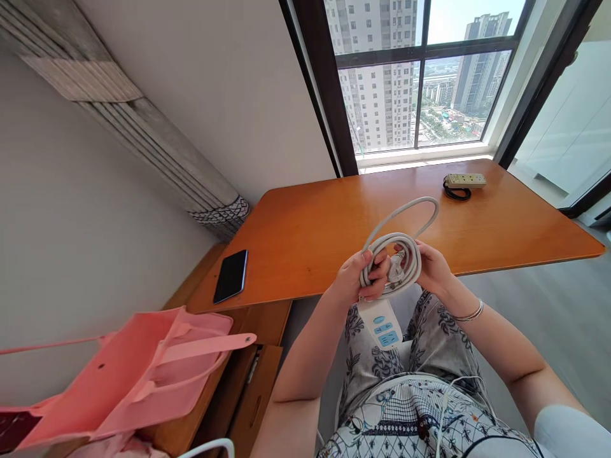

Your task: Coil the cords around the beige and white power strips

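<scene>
My left hand point(359, 277) is closed around the left side of a coiled white power cord point(402, 249), just above the white power strip point(383, 322) with blue switches that hangs below it. My right hand point(432, 267) grips the right side of the coil, next to the white plug tucked in the middle. One loop of cord arches up over the desk edge. Both hands are held above my lap, in front of the orange wooden desk point(334, 222).
A black phone point(231, 275) lies at the desk's near left corner. A beige power strip point(464, 180) with a black cord sits at the far right near the window. A pink tote bag point(138, 369) rests on the low drawer unit to my left.
</scene>
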Demonstrator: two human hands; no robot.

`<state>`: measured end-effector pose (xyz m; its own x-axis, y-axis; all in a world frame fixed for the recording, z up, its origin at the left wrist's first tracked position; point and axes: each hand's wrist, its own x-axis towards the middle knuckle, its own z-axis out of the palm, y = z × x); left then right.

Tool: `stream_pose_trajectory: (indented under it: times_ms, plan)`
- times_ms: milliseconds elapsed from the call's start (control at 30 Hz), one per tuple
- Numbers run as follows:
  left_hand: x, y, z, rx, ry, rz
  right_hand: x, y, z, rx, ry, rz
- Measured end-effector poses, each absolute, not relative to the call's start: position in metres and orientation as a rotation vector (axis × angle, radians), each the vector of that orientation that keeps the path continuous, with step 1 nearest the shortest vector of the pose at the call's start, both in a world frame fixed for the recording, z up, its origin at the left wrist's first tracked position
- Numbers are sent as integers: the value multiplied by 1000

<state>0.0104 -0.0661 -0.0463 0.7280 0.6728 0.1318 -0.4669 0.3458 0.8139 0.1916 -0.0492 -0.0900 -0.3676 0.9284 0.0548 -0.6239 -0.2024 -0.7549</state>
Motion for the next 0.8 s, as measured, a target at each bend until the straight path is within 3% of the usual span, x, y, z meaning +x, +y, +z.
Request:
stream_pose_trajectory:
  times_ms: [667,800]
  plan:
    - [22,-64,-62,1263,395,813,192,-59,-78,-790,-1115,1548]
    - [23,-63,-62,1322,421,785,197,-56,-76,-758,-1129,1656]
